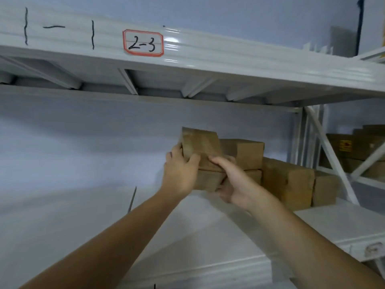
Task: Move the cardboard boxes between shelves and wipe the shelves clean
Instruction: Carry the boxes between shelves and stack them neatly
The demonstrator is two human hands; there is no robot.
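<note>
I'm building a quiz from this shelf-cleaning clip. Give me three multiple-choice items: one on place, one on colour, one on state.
1. Where is the stack of brown cardboard boxes?
A. on the floor
B. on the white metal shelf
C. on a cart

2. The border of the paper label reading 2-3 is:
A. red
B. green
C. black

3. The tilted brown cardboard box is:
A. lying untouched
B. held by one hand
C. gripped by both hands

Answers: 1 B, the boxes rest on the shelf. 2 A, the outline is red. 3 C, left hand and right hand both clasp it.
</note>
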